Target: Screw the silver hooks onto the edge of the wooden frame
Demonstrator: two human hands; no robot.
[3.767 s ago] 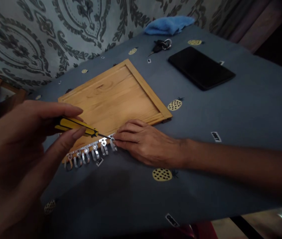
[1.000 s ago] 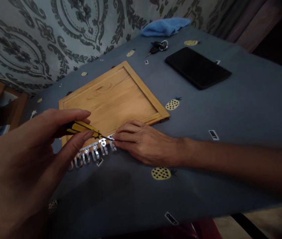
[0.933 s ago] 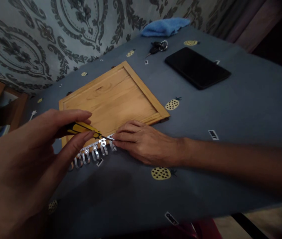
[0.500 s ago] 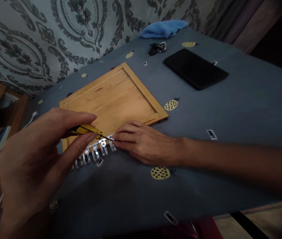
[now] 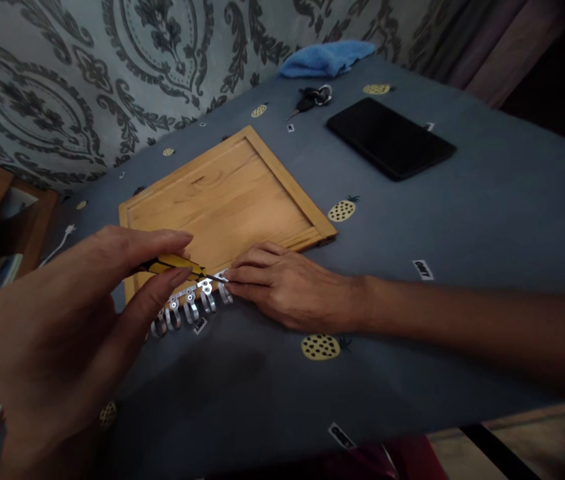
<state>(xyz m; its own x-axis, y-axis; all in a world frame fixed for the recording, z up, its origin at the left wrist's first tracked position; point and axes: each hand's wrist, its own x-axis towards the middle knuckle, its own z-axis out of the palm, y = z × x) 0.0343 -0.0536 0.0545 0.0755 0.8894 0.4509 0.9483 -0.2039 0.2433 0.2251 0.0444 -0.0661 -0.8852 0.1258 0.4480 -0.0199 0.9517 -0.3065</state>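
Observation:
My left hand (image 5: 70,327) pinches a small screwdriver (image 5: 176,265) with a yellow and black handle between thumb and fingers. Its thin shaft slants right, the tip reaching a metal hook rail (image 5: 206,285) at the near edge of a framed wooden board (image 5: 212,200). Several curved silver hooks hang from this rail over the board's edge, with screw heads showing on it. My right hand (image 5: 292,287) lies low, its fingers closed together at the rail's right end beside the screwdriver tip. The fingertips cover that end, and whether they also hold a screw is hidden.
A black tablet-like slab (image 5: 390,139) lies on the blue pineapple-print tablecloth (image 5: 412,360). Behind it are a bunch of keys (image 5: 312,98) and a blue cloth (image 5: 326,59) by the patterned wall. On the left stands a wooden shelf (image 5: 37,213) with a white cable (image 5: 60,243) nearby.
The back of my left hand has swung a little outward to the left, while the screwdriver stays with its tip at the rail. My right hand keeps its place.

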